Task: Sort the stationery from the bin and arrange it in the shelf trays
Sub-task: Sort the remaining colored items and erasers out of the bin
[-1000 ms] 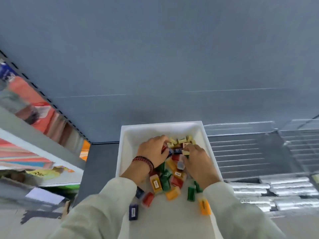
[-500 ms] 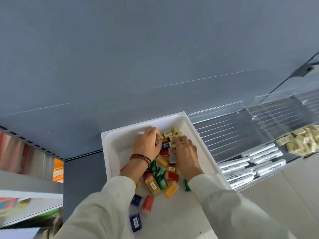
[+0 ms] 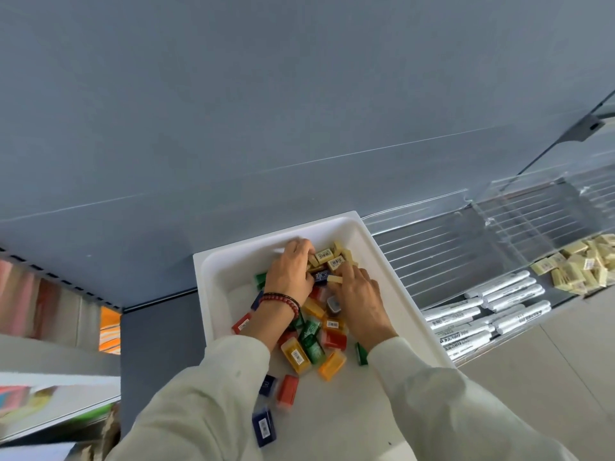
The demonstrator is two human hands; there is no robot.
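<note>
A white bin [image 3: 216, 271] rests on the shelf in front of me, holding several small coloured blocks [image 3: 311, 341] in red, orange, yellow, green and blue. Pale yellow erasers [image 3: 332, 257] are heaped at its far end. My left hand [image 3: 289, 274] is curled over that heap from the left, fingers closed around some of the erasers. My right hand [image 3: 361, 294] comes in from the right and pinches one pale yellow eraser [image 3: 334, 278] at its fingertips. Both hands nearly touch.
Right of the bin are clear shelf trays: a bare one with ribbed dividers [image 3: 432, 247], one with white markers [image 3: 482, 311], one with pale yellow erasers [image 3: 579, 264]. A blue-grey back panel rises behind. Colourful goods [image 3: 50, 294] fill shelves at far left.
The view has swung right, bringing the marker and eraser trays into sight. Both hands stayed at the far end of the bin, closing in on the pale yellow erasers.
</note>
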